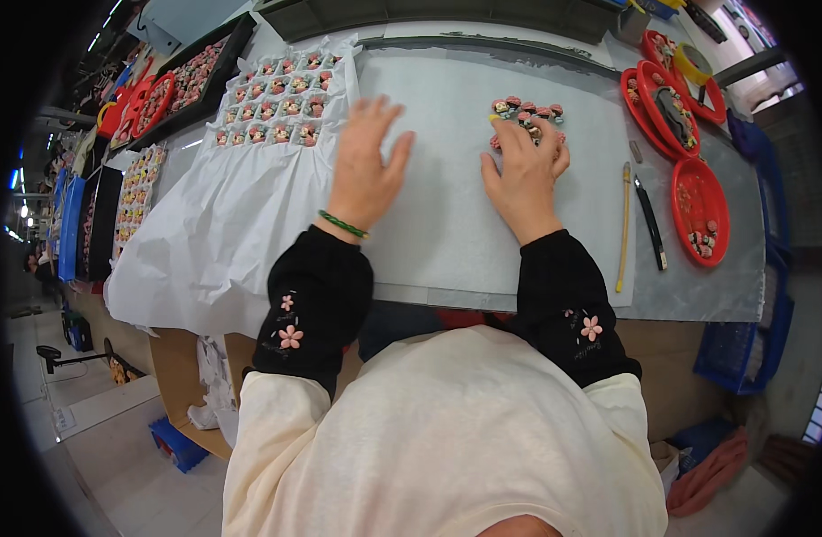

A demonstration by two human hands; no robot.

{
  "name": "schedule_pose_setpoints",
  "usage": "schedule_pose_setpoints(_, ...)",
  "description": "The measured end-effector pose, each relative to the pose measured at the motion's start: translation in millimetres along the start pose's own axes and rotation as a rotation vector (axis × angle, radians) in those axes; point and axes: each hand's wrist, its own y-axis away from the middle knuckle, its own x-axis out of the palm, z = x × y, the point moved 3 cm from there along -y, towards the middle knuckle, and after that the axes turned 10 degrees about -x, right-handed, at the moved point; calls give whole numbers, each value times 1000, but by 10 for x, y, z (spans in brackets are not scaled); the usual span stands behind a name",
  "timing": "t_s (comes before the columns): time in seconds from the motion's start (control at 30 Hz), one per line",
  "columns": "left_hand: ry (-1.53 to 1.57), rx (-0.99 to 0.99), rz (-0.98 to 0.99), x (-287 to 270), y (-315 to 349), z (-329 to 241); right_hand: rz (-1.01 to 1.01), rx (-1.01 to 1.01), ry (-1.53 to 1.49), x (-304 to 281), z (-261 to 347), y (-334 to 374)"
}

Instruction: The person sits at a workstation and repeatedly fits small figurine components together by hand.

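Observation:
My left hand (pixel 366 163) hovers between the paper-lined tray and the white work sheet (pixel 438 206), fingers spread, nothing in it. Small pink-and-teal figurines (pixel 513 102) lie clustered on the far right part of the sheet. Over the near side of that cluster is my right hand (pixel 524 170), its thumb apart and its fingers bent down among the figurines. It partly hides the ones beneath it. Left of my left hand, more figurines stand in rows in the tray's compartments (pixel 272 86), with white paper (pixel 223 224) draped over the front.
A yellow stick (pixel 624 228) and a black pen-like tool (pixel 650 224) lie right of the sheet. Red oval dishes (pixel 700 213) with small parts stand at the right. A grey-green bin (pixel 429 16) borders the far edge. Another tray of figurines (pixel 141 192) sits far left.

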Motion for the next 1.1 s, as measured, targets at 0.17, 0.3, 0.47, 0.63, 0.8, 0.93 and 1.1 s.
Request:
schedule_pose_setpoints(0.17,628,-517,290,421,223,-245,-93,-175,-33,-97,160,-45)
schedule_pose_setpoints(0.3,1021,-670,362,625,233,-206,-202,-224,-446,-72,203,25)
schedule_pose_setpoints(0.47,1295,-674,358,572,245,-132,-191,36,-775,-149,288,-64)
schedule_pose_setpoints(0.63,1458,-662,422,543,238,-130,70,467,-1179,139,86,79)
schedule_pose_setpoints(0.8,1619,-735,466,568,257,-130,-142,241,-1140,83,120,37)
schedule_pose_setpoints(0.93,1394,-637,426,565,271,-98,-130,229,-1135,84,182,59)
schedule_pose_setpoints(1.1,1560,-693,419,568,257,-138,-183,238,-1134,66,186,61)
